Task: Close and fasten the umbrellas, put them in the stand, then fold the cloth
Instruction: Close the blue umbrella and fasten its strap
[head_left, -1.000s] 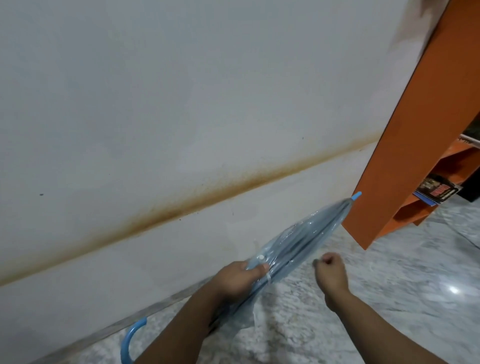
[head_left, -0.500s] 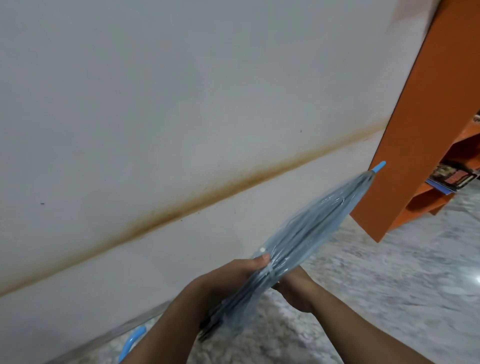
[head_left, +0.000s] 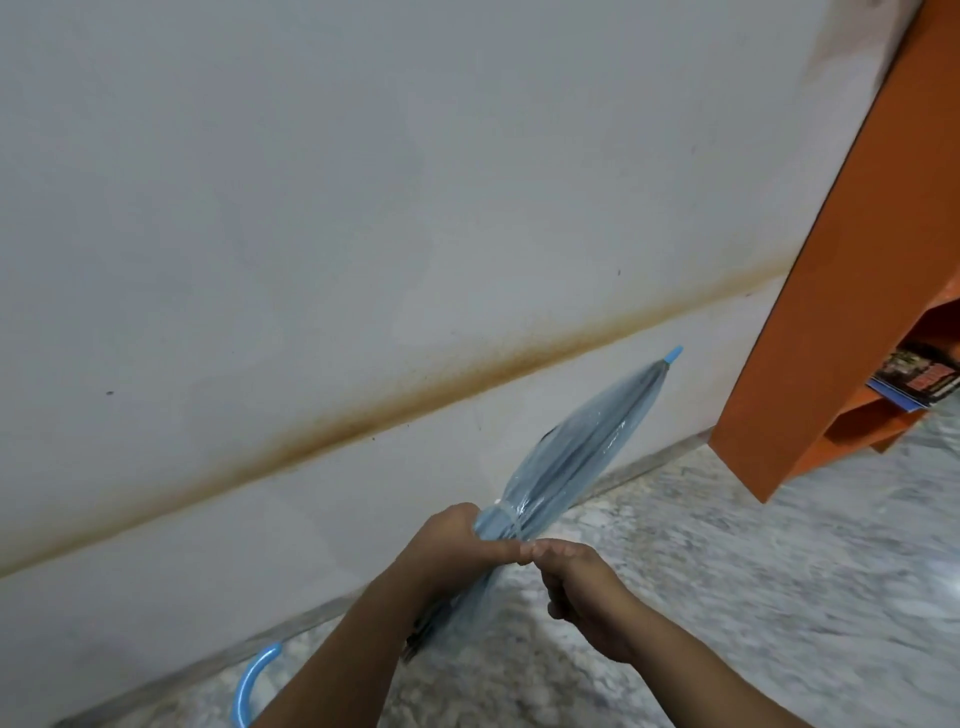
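A closed clear-blue plastic umbrella (head_left: 576, 452) points up and to the right, its blue tip near the wall and its curved blue handle (head_left: 252, 680) low at the left. My left hand (head_left: 447, 545) grips the gathered canopy around its middle. My right hand (head_left: 576, 587) is beside it, fingers curled, pinching what looks like the thin strap at the canopy next to my left thumb. The strap itself is too blurred to make out. No stand or cloth is in view.
A white wall (head_left: 363, 208) with a brown stain line fills most of the view. An orange shelf unit (head_left: 841, 312) stands at the right, with a printed booklet (head_left: 914, 384) on a shelf. The floor (head_left: 727, 571) is grey marble.
The umbrella has swung left, away from the orange shelf. My right hand came from apart, went under the canopy, and now pinches at it beside my left hand.
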